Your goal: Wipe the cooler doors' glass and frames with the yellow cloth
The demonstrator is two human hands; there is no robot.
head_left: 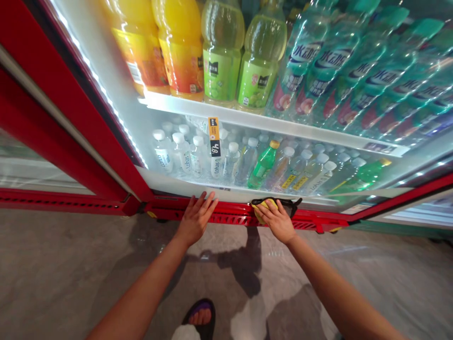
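Observation:
A red-framed drinks cooler (pixel 226 208) stands in front of me, its lower edge crossing the middle of the view. My left hand (pixel 198 217) rests with fingers spread on this red edge, holding nothing. To the right, my right hand (pixel 278 221) presses a yellow and dark grey cloth (pixel 288 206) against the same edge; the cloth sticks out beyond the fingers on the right. Small bottles with white caps (pixel 182 151) stand on the bottom shelf just above my hands, among them a green bottle (pixel 264 165) with a yellow cap.
Large orange (pixel 182 52), pale green (pixel 260 61) and clear teal-capped bottles (pixel 300 61) fill the upper shelf. A price tag (pixel 214 137) hangs from that shelf. Another red cooler frame (pixel 71 200) is at the left. A sandalled foot (pixel 201 317) stands on the grey floor (pixel 53 274).

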